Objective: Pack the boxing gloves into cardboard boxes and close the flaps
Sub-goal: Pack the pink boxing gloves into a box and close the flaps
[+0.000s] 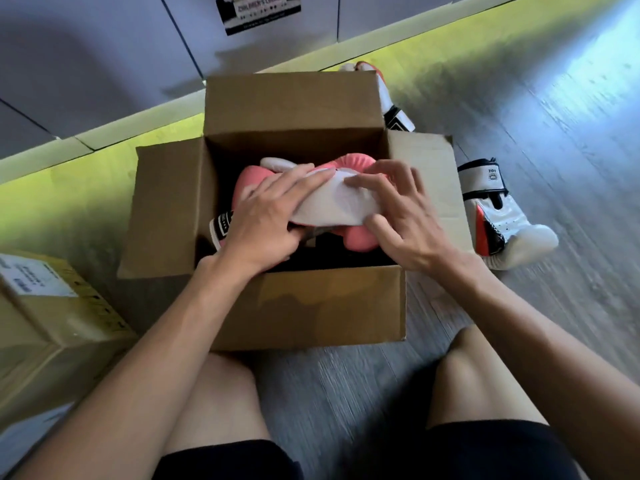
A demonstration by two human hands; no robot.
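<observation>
Down on the grey wood-look floor point(554, 140), right between the person's bare knees, sits the open cardboard box point(304, 306), and all the action is inside it. Its rear flap point(291, 98) stands up, and the left flap point(166, 202) and right flap point(433, 174) are splayed outward. The pink-and-white boxing gloves point(341, 202) are in the box, bulging up near the rim, with a black-and-white cuff point(221, 226) poking out against the left wall.

Both hands are on them. The left hand point(266, 216) lies across the top, fingers straight and spread over the pink and white padding, thumb tucked along the lower edge of the white panel. The right hand point(398, 216) arches over from the other side, fingers fanned apart with their tips on the white surface, thumb pushed against the near edge. It's a press from both, palms down. Motion blur softens the fingertips.

Outside the box, a white glove with orange and black trim point(502, 223) lies on the floor just beside the right flap. Another white-and-orange glove point(391, 105) peeks out behind the box's far right corner, mostly hidden. Off to the left, a closed, labelled cardboard carton point(52, 306) stands apart from the open one. Behind everything runs a yellow-green ledge point(104, 140) under grey locker doors, one of which carries a sign point(258, 12).
</observation>
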